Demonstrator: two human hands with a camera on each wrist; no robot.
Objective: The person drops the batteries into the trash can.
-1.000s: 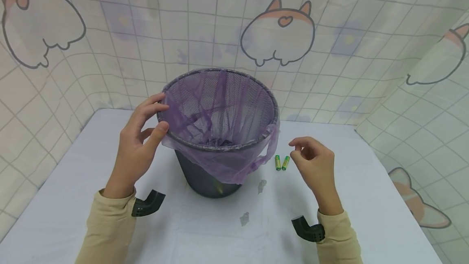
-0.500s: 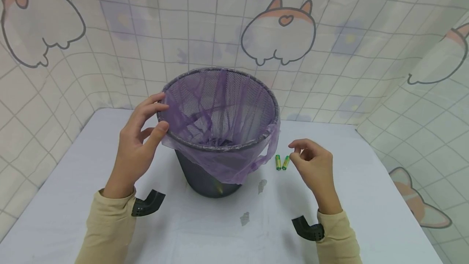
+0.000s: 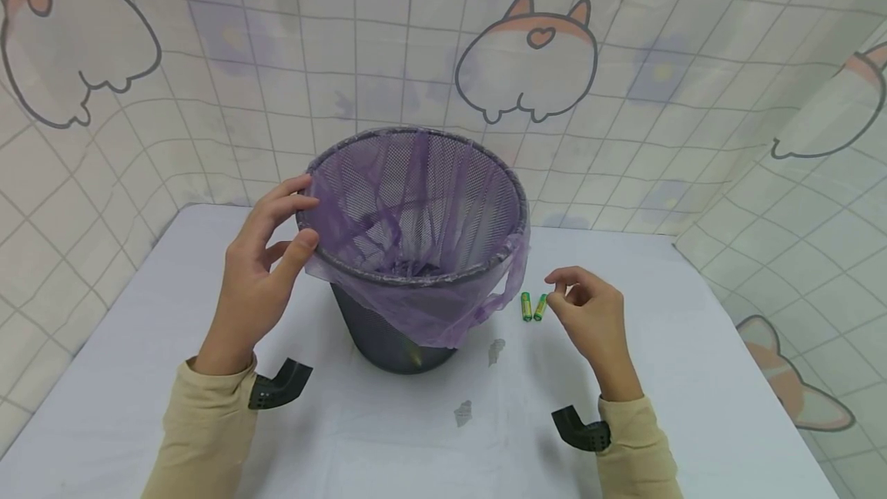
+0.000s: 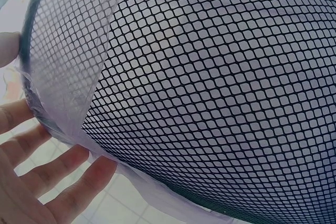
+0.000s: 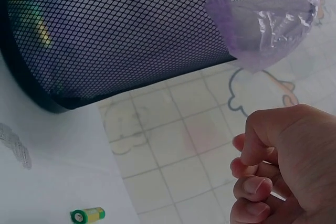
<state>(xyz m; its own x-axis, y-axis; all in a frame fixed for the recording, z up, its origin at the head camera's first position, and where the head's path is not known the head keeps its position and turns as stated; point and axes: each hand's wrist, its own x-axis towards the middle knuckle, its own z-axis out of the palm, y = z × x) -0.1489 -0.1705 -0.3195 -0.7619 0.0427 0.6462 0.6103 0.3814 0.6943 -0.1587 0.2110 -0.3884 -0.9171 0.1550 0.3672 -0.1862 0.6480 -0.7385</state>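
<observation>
A dark mesh trash can (image 3: 384, 341) stands upright on the white table, lined with a sheer purple bag (image 3: 443, 314) folded over its rim. My left hand (image 3: 259, 268) touches the left rim, its fairly straight fingers and thumb spread along the edge; the left wrist view has the fingertips right at the bag's fold. Beside the can lie two green-and-yellow batteries (image 3: 533, 306). My right hand (image 3: 592, 310) hovers just right of them, fingers curled towards the thumb with nothing visible between. One battery (image 5: 88, 215) shows below that hand in the right wrist view.
Something green and yellow (image 5: 41, 29) shows through the mesh low in the can. Grey patches (image 3: 463, 413) mark the white tabletop (image 3: 388, 445). A tile-patterned curtain (image 3: 388, 45) with cartoon dogs surrounds the table at the back and sides.
My right hand has sunk slightly and shifted a little left, closer to the batteries. The left hand, trash can and batteries have stayed put.
</observation>
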